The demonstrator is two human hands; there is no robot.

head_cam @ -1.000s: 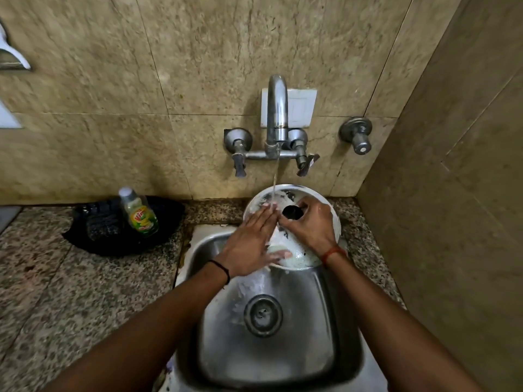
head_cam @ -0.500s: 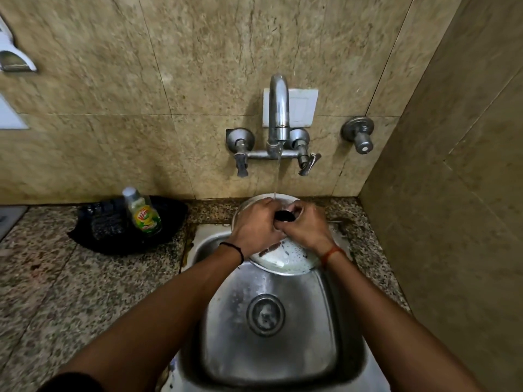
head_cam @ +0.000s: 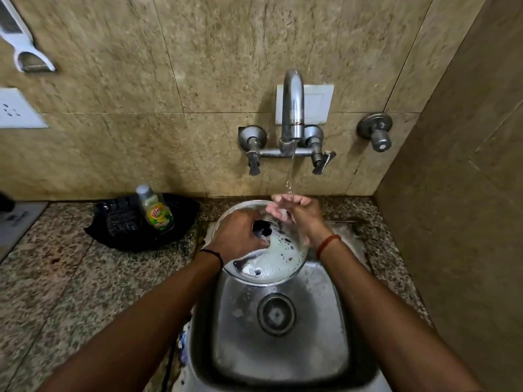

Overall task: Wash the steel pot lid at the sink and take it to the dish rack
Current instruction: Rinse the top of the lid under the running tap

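steel pot lid (head_cam: 278,257): soapy, stiff, likely slippery | left hand (head_cam: 240,236) grips its black knob (head_cam: 261,229), the surest hold | right hand (head_cam: 294,212) flat, fingers straight under tap stream

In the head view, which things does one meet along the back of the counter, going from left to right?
Black tray holding the dish soap bottle → steel pot lid → left hand → right hand.
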